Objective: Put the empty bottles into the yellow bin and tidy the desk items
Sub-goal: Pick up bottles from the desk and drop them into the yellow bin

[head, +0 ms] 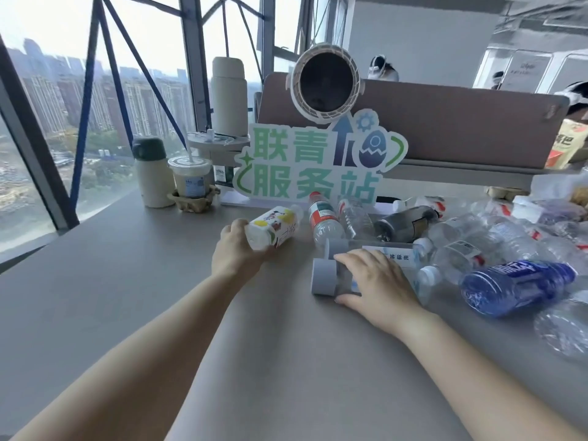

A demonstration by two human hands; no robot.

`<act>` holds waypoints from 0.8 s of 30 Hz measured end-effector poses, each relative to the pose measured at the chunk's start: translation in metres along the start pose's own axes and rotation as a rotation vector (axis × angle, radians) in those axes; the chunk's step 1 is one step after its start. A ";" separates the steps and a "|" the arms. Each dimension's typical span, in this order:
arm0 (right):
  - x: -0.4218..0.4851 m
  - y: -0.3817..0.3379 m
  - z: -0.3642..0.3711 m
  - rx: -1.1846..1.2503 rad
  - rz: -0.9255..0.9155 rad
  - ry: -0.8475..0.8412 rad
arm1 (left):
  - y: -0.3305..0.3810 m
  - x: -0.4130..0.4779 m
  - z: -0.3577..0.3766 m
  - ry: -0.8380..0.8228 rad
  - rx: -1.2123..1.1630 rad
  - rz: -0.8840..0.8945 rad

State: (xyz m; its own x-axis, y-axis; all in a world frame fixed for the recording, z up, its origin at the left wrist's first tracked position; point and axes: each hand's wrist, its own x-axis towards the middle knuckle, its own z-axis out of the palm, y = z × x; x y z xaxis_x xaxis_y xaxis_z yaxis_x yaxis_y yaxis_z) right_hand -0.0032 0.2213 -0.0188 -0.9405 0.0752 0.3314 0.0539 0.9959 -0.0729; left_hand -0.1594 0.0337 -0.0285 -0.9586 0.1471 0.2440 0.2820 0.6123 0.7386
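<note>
Bottles (461, 251) lie on their sides in a heap over the right half of the desk (159, 297), says the first observer. The yellow bin is nowhere in view.

How will they handle? asks the second.

Lightly, the first judges. They look empty and thin-walled, and several are crumpled, so they should give under a squeeze and roll if nudged. The middle of the body looks like the surest place to hold, since a smooth label could slip.

And the hands?

The left hand (237, 249) grips the white printed bottle (273, 226) by its base end, fingers curled round it, at the heap's left edge. The right hand (378, 281) lies palm down on the nearer grey-capped bottle (324, 276). Its fingers are close together and bent over the body, with the thumb against the near side.

Count them, then.

One white printed bottle, one red-capped bottle (323, 214), one dark bottle (407, 221) and one blue bottle (515, 286). Two have grey caps, the second grey-capped bottle (332, 246) lying just behind the first. The clear crumpled ones overlap all the way to the right edge and are too tangled to count.

And the desk items?

Two flasks, a tall flask (229, 100) and a short flask (149, 176). Also one lidded cup (189, 178) with a straw, one sign (318, 160) and one fan (326, 81).
</note>
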 end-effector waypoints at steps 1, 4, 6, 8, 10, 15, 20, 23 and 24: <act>-0.001 -0.004 -0.002 0.005 -0.007 0.001 | -0.002 -0.007 -0.007 0.012 -0.017 0.019; -0.005 -0.025 -0.009 0.024 -0.037 0.030 | -0.012 -0.034 -0.036 0.041 -0.052 0.069; -0.007 -0.046 -0.017 0.071 -0.065 0.074 | -0.021 -0.054 -0.063 0.081 -0.078 0.088; -0.008 -0.074 -0.026 0.148 -0.094 0.133 | -0.029 -0.074 -0.096 0.141 -0.106 0.086; -0.009 -0.104 -0.035 0.269 -0.117 0.192 | -0.038 -0.093 -0.133 0.213 -0.125 0.076; -0.004 -0.192 -0.051 0.581 -0.233 0.261 | -0.070 -0.134 -0.228 0.369 -0.108 0.085; 0.022 -0.304 -0.049 0.921 -0.338 0.213 | -0.130 -0.162 -0.318 0.561 -0.050 0.063; 0.041 -0.372 -0.036 1.072 -0.378 0.212 | -0.169 -0.173 -0.363 0.638 -0.031 0.059; 0.048 -0.396 -0.032 1.116 -0.391 0.211 | -0.183 -0.174 -0.380 0.657 -0.016 0.056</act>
State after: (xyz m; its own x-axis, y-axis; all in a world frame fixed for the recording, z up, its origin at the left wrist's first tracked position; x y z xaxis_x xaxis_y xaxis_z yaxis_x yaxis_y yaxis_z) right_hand -0.0593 -0.1680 0.0558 -0.7495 -0.1114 0.6525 -0.6411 0.3677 -0.6736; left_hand -0.0284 -0.3994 0.0327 -0.7194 -0.3290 0.6117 0.3364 0.6054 0.7213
